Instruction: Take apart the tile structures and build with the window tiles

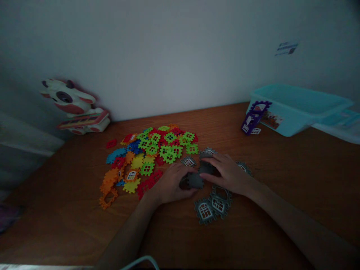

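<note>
Grey interlocking building tiles with toothed edges lie around both my hands on the brown table. My left hand [173, 183] has its thumb and fingers closed at the left side of a plain grey tile [195, 181]. My right hand [226, 174] reaches in from the right, fingers curled over a second, darker grey tile [207, 169] that touches or overlaps the first. Whether the two are joined I cannot tell. A grey window tile [188, 161] lies just beyond my left fingers. Closer to me are overlapping grey tiles with white arched windows [204, 211].
Left of my hands spreads a pile of coloured tiles [137, 162]. A toy cow with a keyboard [74, 107] stands at the back left. At the back right are a purple tile structure [252, 118] and a light-blue bin [298, 108]. A pale cable [143, 258] crosses the bottom edge.
</note>
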`<state>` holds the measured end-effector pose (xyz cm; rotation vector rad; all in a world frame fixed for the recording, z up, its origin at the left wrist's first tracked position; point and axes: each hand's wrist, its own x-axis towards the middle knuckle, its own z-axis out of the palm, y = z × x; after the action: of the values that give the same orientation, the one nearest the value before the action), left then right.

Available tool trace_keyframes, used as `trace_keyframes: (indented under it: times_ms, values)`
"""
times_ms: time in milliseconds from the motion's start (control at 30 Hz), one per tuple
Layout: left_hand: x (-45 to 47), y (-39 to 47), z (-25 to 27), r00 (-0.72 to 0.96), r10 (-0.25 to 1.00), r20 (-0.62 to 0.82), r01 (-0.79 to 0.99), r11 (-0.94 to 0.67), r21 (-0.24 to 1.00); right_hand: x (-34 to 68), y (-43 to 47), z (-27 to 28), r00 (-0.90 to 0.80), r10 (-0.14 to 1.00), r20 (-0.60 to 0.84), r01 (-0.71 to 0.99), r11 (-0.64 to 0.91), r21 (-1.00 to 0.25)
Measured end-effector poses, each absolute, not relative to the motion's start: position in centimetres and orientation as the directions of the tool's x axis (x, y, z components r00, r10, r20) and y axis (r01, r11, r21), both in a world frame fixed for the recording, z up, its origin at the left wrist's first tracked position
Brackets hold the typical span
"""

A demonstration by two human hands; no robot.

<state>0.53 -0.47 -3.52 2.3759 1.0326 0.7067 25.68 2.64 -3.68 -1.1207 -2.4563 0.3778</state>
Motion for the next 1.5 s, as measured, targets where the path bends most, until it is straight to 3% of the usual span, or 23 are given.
trace_keyframes:
  times_ms: [100,200,300,400,500,667,900,1067,1500]
  values:
    - [0.4,-0.3,-3.6,0.451,0.859,0.242,0.545,-0.479,0.688,25.7,2.6,-3.4,-0.595,0.765,0.246,0.656,0.639,-0.401]
    - [0.7,0.2,-3.8,0.174,0.975,0.141,0.456,-0.207,0.866,25.6,2.6,-3.5,-0.591,0.767,0.250,0.669,0.640,-0.378]
    - [1.2,0.7,-3.9,-0.007,0.998,-0.062,0.107,0.062,0.992,25.3,2.4,-4.0,-0.575,0.779,0.250,0.687,0.626,-0.369]
    - [1.7,0.8,-3.8,-0.042,0.981,-0.187,-0.209,0.174,0.962,25.0,2.4,-4.4,-0.526,0.813,0.250,0.694,0.581,-0.426]
    - [2.2,0.6,-3.8,-0.004,0.974,-0.224,-0.302,0.213,0.929,24.9,2.4,-4.5,-0.504,0.824,0.261,0.673,0.563,-0.479]
    - [2.6,0.4,-3.7,0.033,0.976,-0.215,-0.256,0.216,0.942,25.0,2.2,-4.0,-0.457,0.813,0.360,0.565,0.578,-0.588]
    - [2.7,0.2,-3.5,0.064,0.976,-0.207,-0.193,0.215,0.957,24.9,1.4,-3.2,-0.479,0.720,0.502,0.457,0.693,-0.558]
    - [2.9,-0.1,-3.4,0.102,0.973,-0.205,-0.163,0.220,0.962,25.0,1.3,-3.3,-0.526,0.685,0.504,0.419,0.725,-0.546]
    - [3.2,-0.5,-4.0,0.121,0.972,-0.201,-0.112,0.215,0.970,24.7,0.9,-2.9,-0.519,0.722,0.458,0.414,0.681,-0.604]
